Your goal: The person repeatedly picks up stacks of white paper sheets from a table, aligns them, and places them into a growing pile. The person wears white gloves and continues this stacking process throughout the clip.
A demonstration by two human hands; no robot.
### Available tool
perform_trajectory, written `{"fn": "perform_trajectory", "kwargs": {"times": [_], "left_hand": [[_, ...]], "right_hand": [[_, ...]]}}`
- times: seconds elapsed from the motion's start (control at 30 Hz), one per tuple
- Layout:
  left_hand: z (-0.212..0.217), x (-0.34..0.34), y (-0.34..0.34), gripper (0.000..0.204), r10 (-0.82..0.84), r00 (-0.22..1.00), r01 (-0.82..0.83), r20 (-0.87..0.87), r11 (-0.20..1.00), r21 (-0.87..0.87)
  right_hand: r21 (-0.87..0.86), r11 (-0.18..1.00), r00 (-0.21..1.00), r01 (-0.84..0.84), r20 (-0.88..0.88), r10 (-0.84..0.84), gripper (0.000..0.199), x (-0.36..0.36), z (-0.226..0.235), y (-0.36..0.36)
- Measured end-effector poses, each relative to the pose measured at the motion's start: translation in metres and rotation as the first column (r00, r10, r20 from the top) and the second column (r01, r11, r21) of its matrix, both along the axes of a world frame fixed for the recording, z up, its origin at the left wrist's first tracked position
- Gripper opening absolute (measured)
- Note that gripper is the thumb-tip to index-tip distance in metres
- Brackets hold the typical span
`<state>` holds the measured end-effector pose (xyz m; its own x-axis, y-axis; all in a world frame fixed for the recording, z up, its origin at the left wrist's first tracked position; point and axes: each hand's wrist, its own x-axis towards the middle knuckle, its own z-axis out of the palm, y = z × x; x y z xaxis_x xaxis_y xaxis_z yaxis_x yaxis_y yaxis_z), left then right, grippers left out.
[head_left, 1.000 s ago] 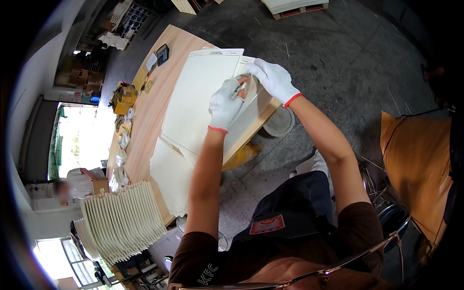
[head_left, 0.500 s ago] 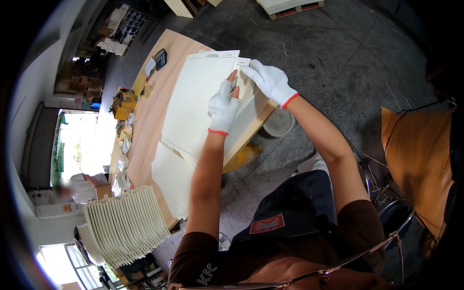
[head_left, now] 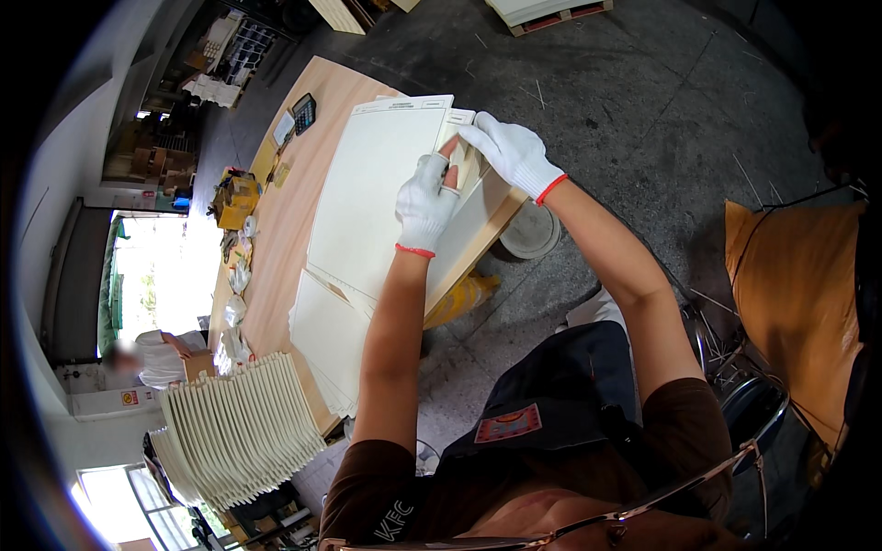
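A stack of large off-white printed sheets [head_left: 367,174] lies on the wooden table in front of me. My left hand [head_left: 425,204], in a white glove with a red cuff, rests on the top sheet near its right edge. Its two bare fingertips point at that edge and stand apart. At the far right corner, my right hand [head_left: 511,154], also gloved, holds the edges of the lower sheets [head_left: 461,118], thumb on the near side. Its other fingers are partly hidden. A smaller pile of white sheets [head_left: 326,340] lies nearer me, beside my left forearm.
A tall row of stacked white folded pieces [head_left: 239,427] stands at the near left. The wooden table [head_left: 289,216] carries a calculator [head_left: 304,109] and a yellow box [head_left: 236,197]. A bucket [head_left: 531,231] stands beside it; an orange sack [head_left: 790,312] is at right. Another person [head_left: 165,358] is at far left.
My left fingertips have shifted slightly toward the right edge of the sheets. My right hand has barely moved at the corner.
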<state>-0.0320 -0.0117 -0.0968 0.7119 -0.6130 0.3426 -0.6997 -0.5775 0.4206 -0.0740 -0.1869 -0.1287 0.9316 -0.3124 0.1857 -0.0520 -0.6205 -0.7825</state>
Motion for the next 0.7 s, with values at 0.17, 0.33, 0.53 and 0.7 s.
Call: {"fn": "perform_trajectory", "kwargs": {"times": [0.17,0.33,0.53,0.7], "left_hand": [[-0.007,0.008,0.006,0.031,-0.091,0.995,0.091,0.036,0.996,0.003],[0.003,-0.003,-0.002,0.030,-0.056,0.997,0.053,0.045,0.997,0.055],[0.001,-0.002,-0.002,0.030,-0.080,0.995,0.080,0.062,0.997,-0.004],[-0.001,0.002,0.000,0.028,-0.061,0.996,0.059,0.066,0.998,0.033]], "right_hand": [[0.040,0.999,1.000,-0.016,0.025,0.015,0.047,-0.002,0.003,0.001],[0.034,0.999,1.000,-0.004,0.015,0.004,0.047,0.000,-0.001,-0.001],[0.043,0.999,1.000,0.001,0.016,-0.002,0.046,0.000,-0.001,0.000],[0.062,0.998,0.999,0.018,0.040,-0.021,0.044,0.001,-0.005,0.000]]}}
